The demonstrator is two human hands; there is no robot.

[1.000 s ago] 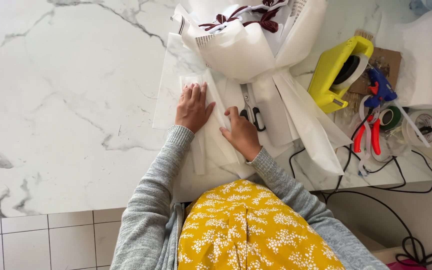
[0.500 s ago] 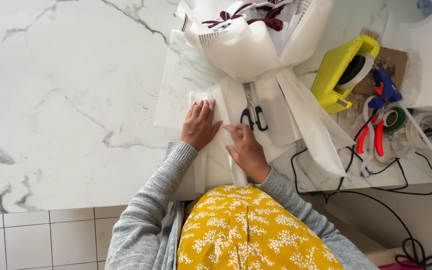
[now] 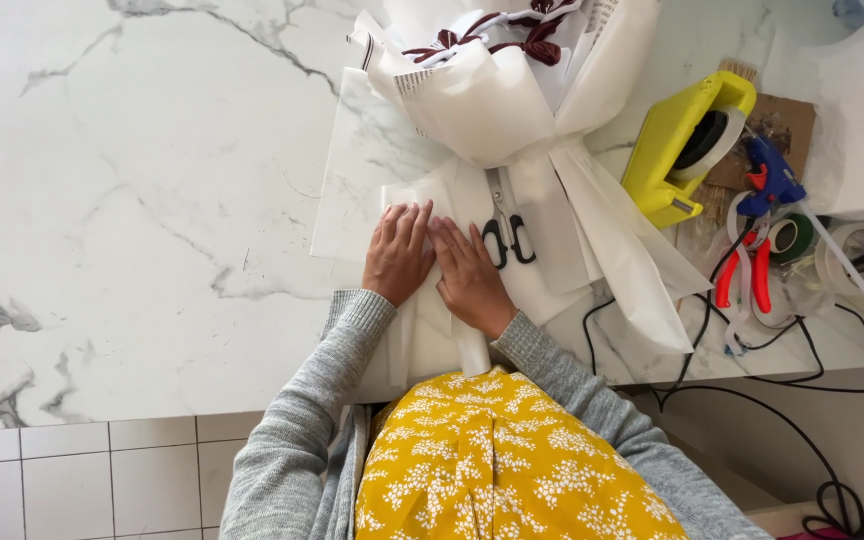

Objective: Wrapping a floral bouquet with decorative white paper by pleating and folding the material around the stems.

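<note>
We find both hands flat on a sheet of white wrapping paper [image 3: 422, 340] at the near edge of the marble bench [image 3: 152, 200]. The left hand [image 3: 398, 254] lies palm down, fingers together and extended, gripping nothing; the right hand [image 3: 469, 276] lies just beside it in the same manner, fingers extended, its index side touching or nearly touching the left. Neither hand holds anything; both press on the paper.

The paper runs from under the hands toward the body and hangs over the bench edge above the yellow patterned garment [image 3: 497, 460]. Beyond the hands the same or an overlapping sheet joins a wrapped bouquet [image 3: 492, 100] in white paper, with dark red ribbon [image 3: 472, 40] at its far end. We cannot tell where one sheet ends and the next begins.

A pair of black-handled scissors [image 3: 505, 222] lies on the paper just beside the right hand's fingertips, closed and untouched. Well to the right stand a yellow tape dispenser [image 3: 667, 150], a blue glue gun [image 3: 772, 178], red-handled pliers [image 3: 742, 275], a roll of green tape [image 3: 792, 238] and black cables [image 3: 752, 360].

In our judgement the step in hand is smoothing or creasing the sheet, the two hands pressed together along one line. A next move would call for keeping the paper pinned with one hand while the other works, since the overhanging part could drag the sheet off the bench; the scissors are within easy reach of the right hand.
</note>
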